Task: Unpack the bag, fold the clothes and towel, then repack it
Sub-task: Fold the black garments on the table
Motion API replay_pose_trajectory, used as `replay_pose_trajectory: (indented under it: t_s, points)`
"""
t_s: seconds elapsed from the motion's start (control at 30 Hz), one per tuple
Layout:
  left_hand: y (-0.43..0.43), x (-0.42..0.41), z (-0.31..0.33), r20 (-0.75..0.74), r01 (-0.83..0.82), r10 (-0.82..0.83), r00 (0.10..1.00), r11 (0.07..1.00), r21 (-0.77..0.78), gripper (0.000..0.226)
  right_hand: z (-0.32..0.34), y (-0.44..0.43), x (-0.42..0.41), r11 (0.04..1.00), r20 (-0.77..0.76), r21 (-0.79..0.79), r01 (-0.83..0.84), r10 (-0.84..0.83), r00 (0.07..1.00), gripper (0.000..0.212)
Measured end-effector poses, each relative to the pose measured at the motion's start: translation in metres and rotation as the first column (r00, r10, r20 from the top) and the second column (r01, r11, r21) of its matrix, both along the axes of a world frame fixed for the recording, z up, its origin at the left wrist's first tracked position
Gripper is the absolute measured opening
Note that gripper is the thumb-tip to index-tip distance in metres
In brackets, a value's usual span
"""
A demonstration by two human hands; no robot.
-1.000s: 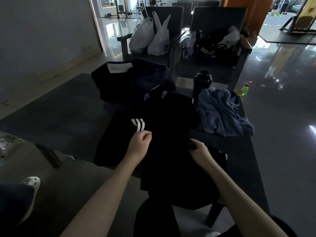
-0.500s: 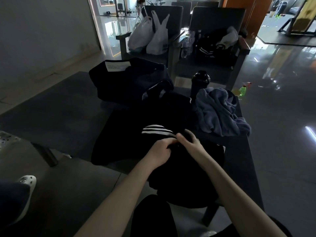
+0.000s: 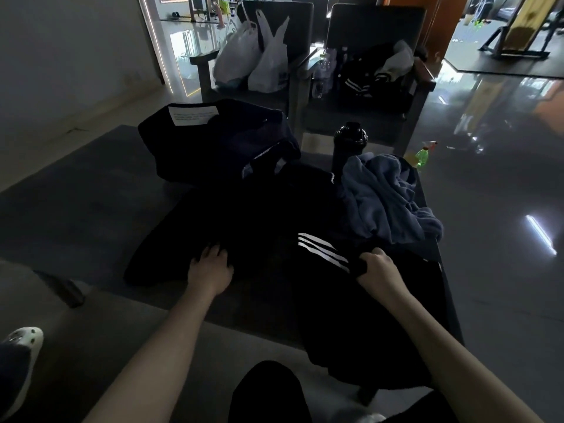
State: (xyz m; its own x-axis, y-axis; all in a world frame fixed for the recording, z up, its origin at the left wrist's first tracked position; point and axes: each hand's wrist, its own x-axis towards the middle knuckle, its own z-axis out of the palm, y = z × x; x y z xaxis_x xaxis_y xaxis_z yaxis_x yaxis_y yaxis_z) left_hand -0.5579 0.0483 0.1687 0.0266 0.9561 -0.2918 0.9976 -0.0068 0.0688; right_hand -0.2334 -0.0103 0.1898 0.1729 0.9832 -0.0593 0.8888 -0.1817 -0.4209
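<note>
Two poses (black garment): left hand flat, right hand fisted

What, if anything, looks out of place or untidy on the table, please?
The blue towel lies crumpled in a heap near the right edge of the table, unfolded. The striped garment, gripped by the right hand, droops over the near edge. Nothing looks spilled or damaged.

Black garment — matt cloth; blue-grey towel — soft, nubby cloth. Grey worktop matt, smooth. Floor glossy, mirror-like. White shopping bags: thin crinkled plastic.
</note>
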Motion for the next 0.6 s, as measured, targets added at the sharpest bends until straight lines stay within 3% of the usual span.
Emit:
replay_pose_trajectory:
  t_s: [0.2, 0.27, 0.33, 0.4, 0.47, 0.53, 0.6]
  points:
    - [0.034, -0.026, 0.009, -0.091, -0.111, 0.107, 0.990, 0.993, -0.047, 0.057, -0.001, 0.007, -0.014, 0.987, -0.005, 0.060, -0.151, 0.152, 0.988, 0.030]
    - [0.034, -0.028, 0.015, -0.071, -0.135, 0.140, 0.988, 0.988, 0.069, 0.048, -0.005, 0.008, -0.017, 0.983, -0.040, 0.084, -0.166, 0.170, 0.985, 0.032]
    - [0.025, -0.024, 0.018, 0.091, -0.164, 0.142, 0.986, 0.933, 0.321, 0.038, -0.007, 0.008, -0.020, 0.981, -0.081, 0.100, -0.168, 0.176, 0.981, 0.036]
    - [0.009, -0.007, 0.021, 0.346, -0.149, -0.042, 0.937, 0.848, 0.508, 0.033, -0.009, 0.007, -0.020, 0.981, -0.121, 0.102, -0.167, 0.179, 0.976, 0.046]
    - [-0.012, 0.019, 0.029, 0.519, 0.003, -0.278, 0.808, 0.883, 0.468, 0.037, -0.009, 0.003, -0.019, 0.985, -0.146, 0.094, -0.144, 0.156, 0.977, 0.055]
    - [-0.034, 0.046, 0.038, 0.552, 0.186, -0.423, 0.719, 0.882, 0.433, 0.051, -0.006, -0.003, -0.019, 0.990, -0.118, 0.121, -0.071, 0.086, 0.989, 0.061]
    - [-0.048, 0.066, 0.042, 0.485, 0.316, -0.530, 0.696, 0.832, 0.456, 0.063, 0.002, -0.013, -0.019, 0.982, -0.007, 0.188, 0.029, -0.028, 1.000, 0.064]
